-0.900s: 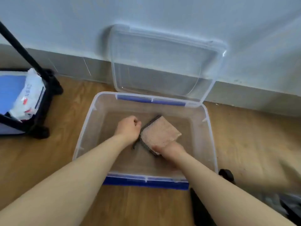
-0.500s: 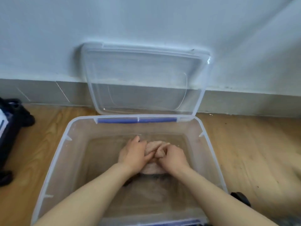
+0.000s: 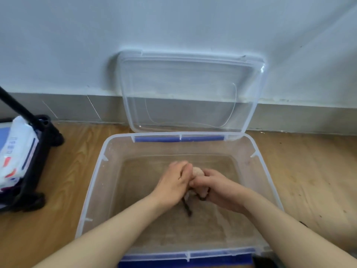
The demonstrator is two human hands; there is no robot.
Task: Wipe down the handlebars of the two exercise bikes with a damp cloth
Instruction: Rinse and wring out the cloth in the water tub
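Note:
A pinkish-beige cloth (image 3: 198, 172) with a dark trim is bunched into a ball between both my hands, inside a clear plastic tub (image 3: 92, 190) that holds shallow water. My left hand (image 3: 172, 184) wraps the cloth's left side. Pressed against it, my right hand (image 3: 218, 187) grips the right side. A dark edge strip of the cloth (image 3: 187, 206) dangles below my hands toward the water. No exercise bike or handlebar is in view.
The tub's clear lid (image 3: 191, 93) leans upright against the pale wall behind it. A black frame (image 3: 36, 157) with a slanted black pole stands at the left, holding a white wipes pack (image 3: 16, 149). Wooden floor surrounds the tub.
The cloth was spread flat in my right hand with my left fist beside it. Both hands then closed around it, and now they hold it bunched tight in a ball.

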